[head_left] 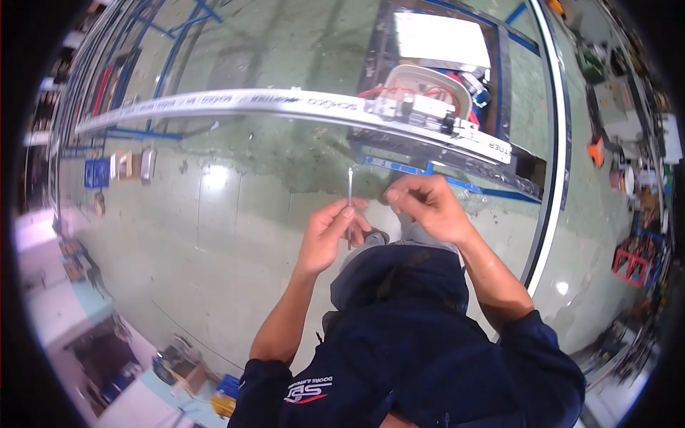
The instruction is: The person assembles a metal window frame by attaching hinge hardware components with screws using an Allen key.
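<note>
My left hand (330, 232) pinches a thin metal rod (350, 187) between thumb and fingers, its pale tip pointing away from me. The exact kind of this rod cannot be made out. To the right, my right hand (432, 207) is closed, thumb and forefinger pressed together; whether something small is between them is hidden. Both hands are held above the floor, apart from each other. Beyond them a long white profile (285, 100) with printed film runs across, with metal and black fittings (421, 114) on its right part.
Behind the profile, a cart (503, 93) carries a beige bin (421, 77) with red wires and a white box (442, 39). Another long profile (548, 235) runs down the right. Blue stands (168, 64), a blue bin (96, 173) and a red crate (630, 266) are farther off.
</note>
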